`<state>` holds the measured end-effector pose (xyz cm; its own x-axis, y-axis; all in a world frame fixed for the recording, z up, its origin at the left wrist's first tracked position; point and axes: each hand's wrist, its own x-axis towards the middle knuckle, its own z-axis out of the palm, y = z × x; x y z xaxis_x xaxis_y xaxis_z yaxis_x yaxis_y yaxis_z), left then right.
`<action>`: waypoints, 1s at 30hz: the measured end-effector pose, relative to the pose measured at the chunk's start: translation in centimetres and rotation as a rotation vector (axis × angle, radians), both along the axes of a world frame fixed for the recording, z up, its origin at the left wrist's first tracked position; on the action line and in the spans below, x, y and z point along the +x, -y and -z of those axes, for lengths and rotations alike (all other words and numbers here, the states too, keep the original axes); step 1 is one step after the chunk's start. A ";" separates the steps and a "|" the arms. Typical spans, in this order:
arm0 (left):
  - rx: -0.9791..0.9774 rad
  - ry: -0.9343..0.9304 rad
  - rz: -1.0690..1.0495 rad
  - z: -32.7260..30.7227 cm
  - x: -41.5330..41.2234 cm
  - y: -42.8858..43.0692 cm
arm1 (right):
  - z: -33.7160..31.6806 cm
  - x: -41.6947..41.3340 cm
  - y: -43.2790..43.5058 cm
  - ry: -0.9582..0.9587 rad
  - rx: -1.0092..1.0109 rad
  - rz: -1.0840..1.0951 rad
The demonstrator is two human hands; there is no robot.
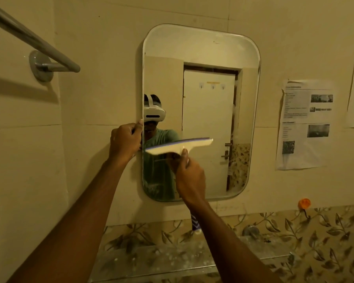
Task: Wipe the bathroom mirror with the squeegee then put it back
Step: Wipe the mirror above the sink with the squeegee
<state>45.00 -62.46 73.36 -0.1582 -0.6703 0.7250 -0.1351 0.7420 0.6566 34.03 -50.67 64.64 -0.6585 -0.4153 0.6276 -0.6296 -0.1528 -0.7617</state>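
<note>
A rounded rectangular mirror [213, 54] hangs on the beige tiled wall. My right hand [189, 178] grips the handle of a white squeegee [178, 147] with a blue blade edge. The blade lies against the glass in the mirror's lower left part, tilted slightly up to the right. My left hand [125, 140] grips the mirror's left edge at about mid height, thumb up along the frame. The squeegee's handle is mostly hidden inside my right hand.
A grey towel bar [39, 43] juts out at upper left. Printed paper sheets [307, 123] are stuck on the wall to the right. Below the mirror runs a glass shelf [172, 260] over leaf-patterned tiles, with an orange hook [303, 203] at right.
</note>
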 end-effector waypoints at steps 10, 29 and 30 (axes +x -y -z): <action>-0.012 0.011 -0.002 0.2 0.1 0.3 | 6.2 0.4 0.1 -0.037 0.340 0.003; 0.107 0.013 0.001 7.1 0.0 -0.3 | 2.8 -6.0 -1.8 -0.972 0.761 0.061; 0.112 0.005 0.001 7.2 0.0 -0.4 | 2.8 -7.5 -2.9 -0.962 0.793 0.065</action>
